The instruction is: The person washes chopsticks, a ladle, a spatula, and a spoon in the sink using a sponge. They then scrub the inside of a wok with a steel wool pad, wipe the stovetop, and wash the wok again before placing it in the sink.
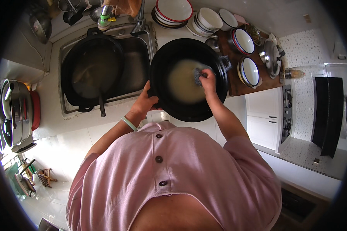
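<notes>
A deep black wok (188, 112) with cloudy, pale yellowish liquid (185, 82) in it stands at the counter's edge, right of the sink. My left hand (144, 101) grips the wok's near-left handle, which is mostly hidden by the fingers; a pale green bangle circles that wrist. Inside the wok, my right hand (208, 82) pinches a grey scrubbing pad (197, 76) against the right part of the inner wall, at the liquid's edge. Another black wok (72, 95), holding murky liquid, rests over the left side of the sink with a dark handle (101, 105) leaning out over its near rim.
The steel double sink (136, 62) has a faucet (139, 26) behind it. Stacked enamel bowls (173, 13) and white bowls (209, 18) line the back. On a brown wooden board (237, 86) at right are more bowls (249, 72) and a steel lid (271, 59). Steel pots (20, 112) stand far left.
</notes>
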`<state>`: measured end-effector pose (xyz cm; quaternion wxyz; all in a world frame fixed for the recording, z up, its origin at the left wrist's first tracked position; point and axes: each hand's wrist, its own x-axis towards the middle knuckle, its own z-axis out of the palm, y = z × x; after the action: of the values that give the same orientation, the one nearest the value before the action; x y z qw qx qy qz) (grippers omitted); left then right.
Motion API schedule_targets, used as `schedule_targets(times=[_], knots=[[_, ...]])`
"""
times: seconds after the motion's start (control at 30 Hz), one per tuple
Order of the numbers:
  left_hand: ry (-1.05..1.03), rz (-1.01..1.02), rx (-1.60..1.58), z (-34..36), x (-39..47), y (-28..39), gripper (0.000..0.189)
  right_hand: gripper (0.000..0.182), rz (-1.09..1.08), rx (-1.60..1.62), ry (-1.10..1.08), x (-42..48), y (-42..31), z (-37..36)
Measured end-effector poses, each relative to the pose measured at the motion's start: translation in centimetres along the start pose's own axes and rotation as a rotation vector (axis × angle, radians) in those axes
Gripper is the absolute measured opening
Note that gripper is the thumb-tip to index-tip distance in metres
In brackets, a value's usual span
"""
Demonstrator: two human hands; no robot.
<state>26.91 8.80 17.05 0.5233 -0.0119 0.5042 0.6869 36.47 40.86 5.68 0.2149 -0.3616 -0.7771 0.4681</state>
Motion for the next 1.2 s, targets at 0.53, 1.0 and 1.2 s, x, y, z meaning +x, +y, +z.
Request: schedule_targets(times=[0.53,1.0,1.2], knots=[[-0.039,0.022,-0.018,-1.2,0.9,-0.8,0.076,0.025,0.074,0.358,0.200,2.5,-10.3,15.9],[0.017,0.129,0.134,-0.8,1.3,-1.9,0.080,0.029,-0.281,-0.590,-1.408,-9.1,-8.9,-6.6],[0.003,0.072,0.147,-1.2,1.2,-0.5,0.079,0.027,-0.600,-1.159,-1.167,-1.2,-6.5,-10.0]])
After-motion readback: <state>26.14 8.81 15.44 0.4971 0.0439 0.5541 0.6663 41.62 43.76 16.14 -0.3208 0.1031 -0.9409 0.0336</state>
